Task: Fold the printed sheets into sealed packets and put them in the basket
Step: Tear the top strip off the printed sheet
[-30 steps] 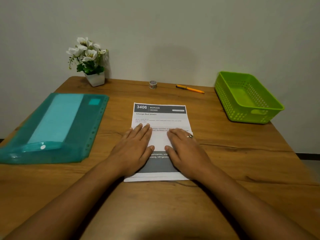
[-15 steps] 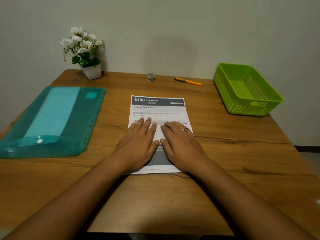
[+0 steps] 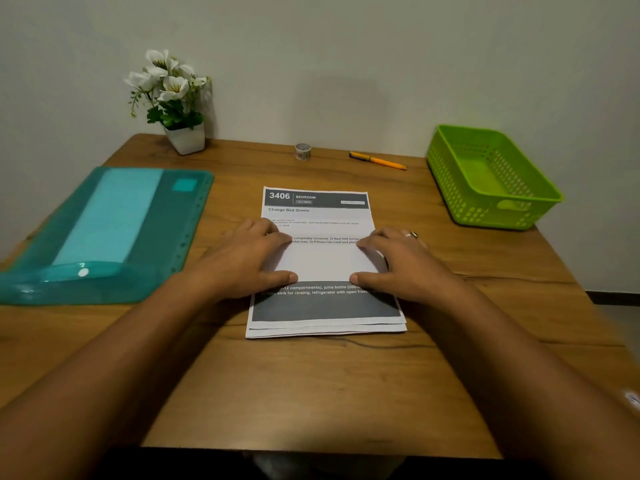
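White printed sheets (image 3: pixel 323 263) pressed under left hand (image 3: pixel 242 263), right hand (image 3: pixel 410 266); fingers flat, grip empty

One basket (image 3: pixel 485 211), one pen (image 3: pixel 377 161), one folder (image 3: pixel 114 233) (teal).

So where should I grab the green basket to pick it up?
Grab the basket by the handle slot in its near end wall, coming from the front. That slot faces you, and the rim above it makes a bar to hook; the long sides have only small holes.
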Motion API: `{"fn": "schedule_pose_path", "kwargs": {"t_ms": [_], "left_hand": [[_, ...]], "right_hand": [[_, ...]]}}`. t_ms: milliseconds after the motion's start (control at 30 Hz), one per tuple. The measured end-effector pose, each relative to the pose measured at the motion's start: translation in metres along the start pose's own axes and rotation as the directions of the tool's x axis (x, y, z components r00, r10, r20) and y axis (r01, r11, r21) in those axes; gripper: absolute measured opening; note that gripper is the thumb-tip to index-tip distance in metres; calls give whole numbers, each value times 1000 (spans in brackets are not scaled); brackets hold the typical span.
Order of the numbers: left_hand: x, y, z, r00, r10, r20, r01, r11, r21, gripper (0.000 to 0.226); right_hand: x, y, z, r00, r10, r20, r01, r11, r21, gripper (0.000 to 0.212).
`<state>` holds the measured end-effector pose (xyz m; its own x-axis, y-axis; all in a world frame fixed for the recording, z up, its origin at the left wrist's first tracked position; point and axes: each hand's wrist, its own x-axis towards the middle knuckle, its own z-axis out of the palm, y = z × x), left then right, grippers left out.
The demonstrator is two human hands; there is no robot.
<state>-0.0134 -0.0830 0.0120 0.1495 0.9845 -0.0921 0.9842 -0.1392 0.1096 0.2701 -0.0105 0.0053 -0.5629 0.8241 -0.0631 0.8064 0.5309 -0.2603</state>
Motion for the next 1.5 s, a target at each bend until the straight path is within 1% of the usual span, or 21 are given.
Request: {"fn": "schedule_pose_path", "kwargs": {"t_ms": [133,200,300,400,467,567,667,800,900,967,1100,1167,1267,1300,1367,1500], "left_hand": [[14,-1,-9,995,-43,94,46,998,-35,84],[20,0,-14,990,-48,133,55,997,-52,83],[23,3,-17,989,-37,145,51,994,-95,76],[20,8,-16,993,-29,116,43,991,-126,73],[18,14,-15,996,-26,87,35,994,-107,73],[15,24,-11,1000,6,-15,-7,999,-40,72],[12,33,-6,996,25,-84,-29,998,-50,72],[5,34,-2,992,10,-125,-20,997,-78,74],[-5,26,-2,993,-39,-109,25,992,-124,77],[-12,15,-1,993,-58,-107,41,987,-155,79],[-24,0,2,988,-77,-136,47,976,-213,79],[-27,-1,2,984,-73,-164,36,974,-222,78],[-33,2,0,972,-69,-223,21,978,-210,74],[-35,5,0,967,-72,-245,20,977,-211,72],[-40,8,0,951,-81,-298,9,972,-236,63],[-54,10,2,918,-24,-397,-98,954,-285,43]], "right_hand": [[14,-3,-12,993,40,111,-42,999,13,80],[19,-5,-15,989,48,143,-53,998,32,81],[25,-4,-16,984,49,171,-57,998,39,77],[26,-5,-12,988,4,155,-12,999,49,74],[25,-11,-8,992,-43,118,38,998,43,76],[27,-28,-2,993,-102,55,100,995,28,82],[31,-41,2,988,-148,34,147,988,36,85],[31,-41,2,989,-141,50,140,990,36,88],[23,-30,-4,993,-95,75,91,994,57,87],[15,-19,-9,995,-71,70,66,995,73,85],[1,0,-13,999,-13,39,8,994,107,79],[-4,5,-13,1000,-5,23,2,991,133,74],[-8,6,-14,999,-1,-34,4,996,84,67],[-10,4,-15,998,-5,-65,10,997,76,64],[-13,2,-15,991,-19,-135,37,991,129,54],[-26,3,-11,969,-86,-231,136,968,210,32]]}}
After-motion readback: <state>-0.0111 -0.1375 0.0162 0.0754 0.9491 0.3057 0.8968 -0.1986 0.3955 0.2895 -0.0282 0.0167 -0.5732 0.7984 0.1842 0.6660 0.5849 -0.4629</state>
